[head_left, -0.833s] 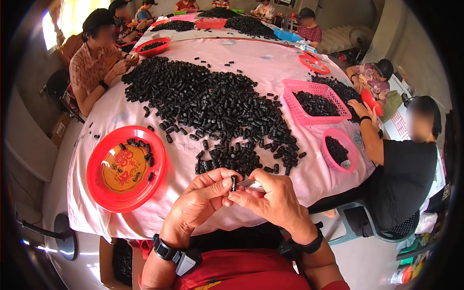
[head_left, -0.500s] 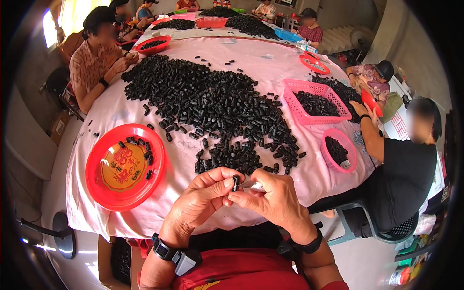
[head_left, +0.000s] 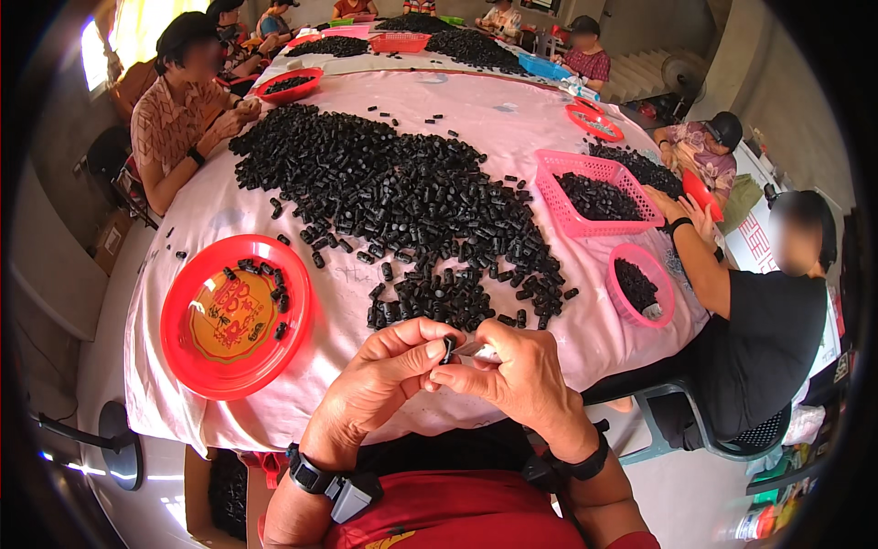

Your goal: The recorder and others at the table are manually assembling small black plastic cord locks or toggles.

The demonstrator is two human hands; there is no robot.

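Note:
My left hand (head_left: 391, 368) pinches a small black cylindrical part (head_left: 449, 347) between thumb and fingertips. Closed beside it, my right hand (head_left: 523, 377) grips a thin, pale, metallic-looking tool (head_left: 474, 351) whose tip meets the part; its kind is hard to make out. Both hands are raised in front of the near edge of a large pile of similar black parts (head_left: 393, 197). To the left sits a red round tray (head_left: 187, 352) with several of those parts along its inner right side.
The pink-covered table (head_left: 357, 403) carries a pink rectangular basket (head_left: 585, 224) and a pink round basket (head_left: 666, 291), both holding black parts. A person in black (head_left: 764, 329) sits at the right, another person (head_left: 165, 137) at the left. A box (head_left: 197, 499) of black parts stands below.
The black part has tilted slightly in my left fingers, with the tool still against it. At the right, the person in black has brought both hands together near the smaller pile.

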